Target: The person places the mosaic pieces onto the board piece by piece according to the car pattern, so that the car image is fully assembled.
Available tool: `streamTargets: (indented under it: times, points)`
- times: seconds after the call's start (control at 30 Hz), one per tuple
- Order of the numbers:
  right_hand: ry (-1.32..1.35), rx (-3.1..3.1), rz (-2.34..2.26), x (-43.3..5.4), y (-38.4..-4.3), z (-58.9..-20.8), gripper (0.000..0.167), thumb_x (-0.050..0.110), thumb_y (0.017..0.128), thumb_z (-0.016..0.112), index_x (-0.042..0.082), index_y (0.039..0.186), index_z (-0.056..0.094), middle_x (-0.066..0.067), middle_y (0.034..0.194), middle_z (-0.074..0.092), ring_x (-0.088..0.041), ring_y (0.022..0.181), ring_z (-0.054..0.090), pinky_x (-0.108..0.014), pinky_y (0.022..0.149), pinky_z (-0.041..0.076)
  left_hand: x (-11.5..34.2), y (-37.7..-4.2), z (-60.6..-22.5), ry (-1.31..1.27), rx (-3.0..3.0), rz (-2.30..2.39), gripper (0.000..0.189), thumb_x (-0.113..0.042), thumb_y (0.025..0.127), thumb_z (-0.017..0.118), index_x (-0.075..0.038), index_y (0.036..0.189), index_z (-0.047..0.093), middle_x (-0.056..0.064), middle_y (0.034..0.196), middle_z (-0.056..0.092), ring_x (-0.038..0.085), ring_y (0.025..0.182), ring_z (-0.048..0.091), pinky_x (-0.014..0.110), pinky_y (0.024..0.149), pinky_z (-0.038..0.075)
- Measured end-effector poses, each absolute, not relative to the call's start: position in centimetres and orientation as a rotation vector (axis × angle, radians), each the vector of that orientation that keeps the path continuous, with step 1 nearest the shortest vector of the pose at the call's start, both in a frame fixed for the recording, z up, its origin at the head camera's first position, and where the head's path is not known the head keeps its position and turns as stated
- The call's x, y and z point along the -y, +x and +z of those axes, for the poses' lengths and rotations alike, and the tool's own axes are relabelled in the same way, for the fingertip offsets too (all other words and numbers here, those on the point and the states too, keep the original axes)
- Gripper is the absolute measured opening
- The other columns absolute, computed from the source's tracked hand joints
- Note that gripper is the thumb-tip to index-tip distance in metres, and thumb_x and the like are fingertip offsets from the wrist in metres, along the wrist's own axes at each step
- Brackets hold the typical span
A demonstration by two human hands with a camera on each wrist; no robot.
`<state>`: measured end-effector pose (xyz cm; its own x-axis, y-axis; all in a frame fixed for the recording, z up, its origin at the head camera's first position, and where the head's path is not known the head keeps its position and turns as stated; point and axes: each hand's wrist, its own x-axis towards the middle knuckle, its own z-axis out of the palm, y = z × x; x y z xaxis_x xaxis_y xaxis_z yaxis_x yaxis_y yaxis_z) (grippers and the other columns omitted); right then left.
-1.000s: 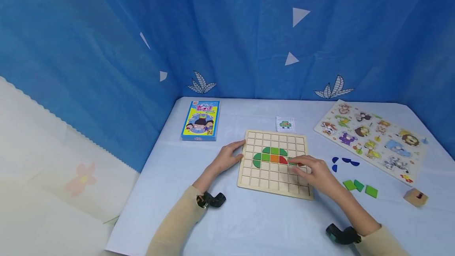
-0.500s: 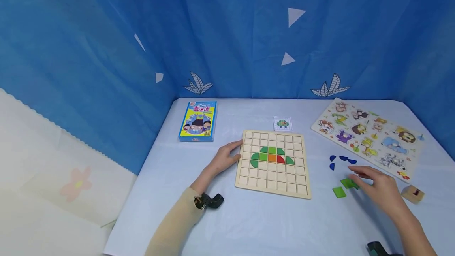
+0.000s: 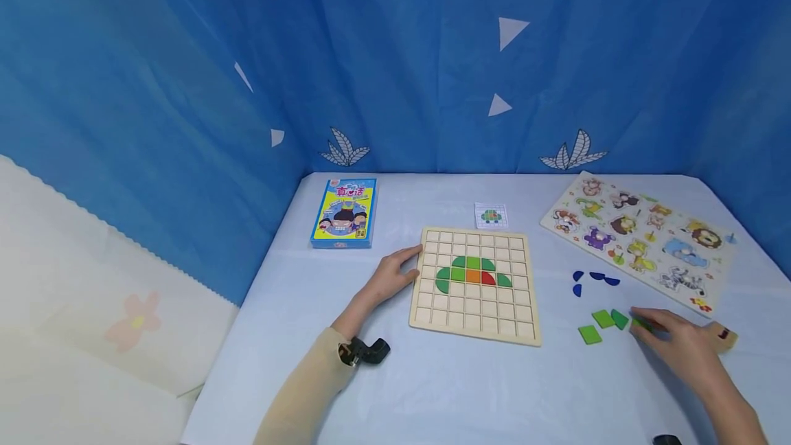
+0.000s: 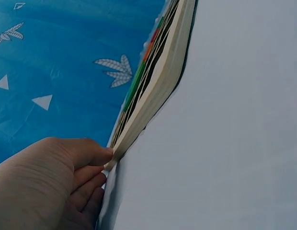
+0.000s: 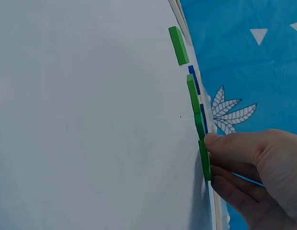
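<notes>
A square wooden grid board [image 3: 474, 327] lies flat, with green, orange and red tiles [image 3: 472, 275] grouped in its upper middle. My left hand [image 3: 384, 279] rests at the board's left edge, thumb and fingertips against its side. In the left wrist view that hand [image 4: 57, 177] has its thumb tip at the board's edge [image 4: 160, 91]. Right of the board, my right hand [image 3: 682, 349] pinches a green square tile [image 3: 641, 324] by its edges, low on the table. The right wrist view shows the tile [image 5: 204, 160] between thumb and fingers. Part of it is hidden.
More green tiles [image 3: 590, 334] lie left of my right hand, with small blue pieces [image 3: 577, 290] farther back. A wooden block [image 3: 721, 337] stands partly behind that hand. An animal puzzle board [image 3: 643, 239], a pattern card [image 3: 491, 216] and a colourful box [image 3: 344, 213] lie farther back.
My right hand has left the grid board and moved right to the loose green tiles, where it now holds one. A green tile shows where its fingers were. The left hand stays put.
</notes>
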<state>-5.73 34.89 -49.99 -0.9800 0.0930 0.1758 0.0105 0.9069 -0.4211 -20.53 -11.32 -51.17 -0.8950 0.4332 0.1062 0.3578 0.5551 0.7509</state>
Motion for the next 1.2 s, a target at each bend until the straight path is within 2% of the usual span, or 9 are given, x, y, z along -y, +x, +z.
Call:
streamTargets:
  times: [0.4, 0.67, 1.0, 1.2]
  points:
    - [-0.078, 2.844, 0.61, -35.3, -5.38, -51.13, 0.044, 0.001, 0.071, 0.077, -0.012, 0.109, 0.06, -0.032, 0.104, 0.06, -0.049, 0.092, 0.056, -0.058, 0.075, 0.047, 11.15, -20.51, -51.35, 0.69, -2.693, 1.276, 0.053, -0.012, 0.091, 0.062, -0.007, 0.141, 0.044, 0.007, 0.143, 0.044, 0.021, 0.133, 0.036, 0.033, 0.11, 0.029]
    - [-0.059, 2.813, 0.639, -35.41, -4.94, -50.89, 0.039, -0.003, 0.072, 0.075, -0.012, 0.107, 0.062, -0.033, 0.103, 0.06, -0.05, 0.093, 0.055, -0.059, 0.072, 0.046, 11.21, -20.29, -51.37, 0.691, -2.69, 1.261, 0.054, -0.011, 0.091, 0.061, -0.007, 0.141, 0.044, 0.008, 0.143, 0.043, 0.022, 0.133, 0.036, 0.035, 0.11, 0.03]
    - [-0.051, 2.777, 0.597, -35.26, -5.02, -50.65, 0.037, -0.004, 0.069, 0.077, -0.012, 0.102, 0.063, -0.032, 0.095, 0.062, -0.048, 0.082, 0.06, -0.056, 0.066, 0.048, 11.19, -20.36, -51.3, 0.675, -2.682, 1.265, 0.054, -0.011, 0.091, 0.061, -0.008, 0.142, 0.043, 0.007, 0.143, 0.043, 0.021, 0.134, 0.035, 0.034, 0.11, 0.029]
    - [-0.076, 2.763, 0.615, -35.35, -5.09, -50.52, 0.037, -0.004, 0.071, 0.075, -0.012, 0.105, 0.062, -0.033, 0.101, 0.061, -0.049, 0.088, 0.057, -0.057, 0.07, 0.046, 11.17, -20.39, -51.22, 0.673, -2.683, 1.27, 0.054, -0.011, 0.091, 0.061, -0.007, 0.141, 0.043, 0.008, 0.143, 0.043, 0.022, 0.134, 0.035, 0.035, 0.11, 0.029]
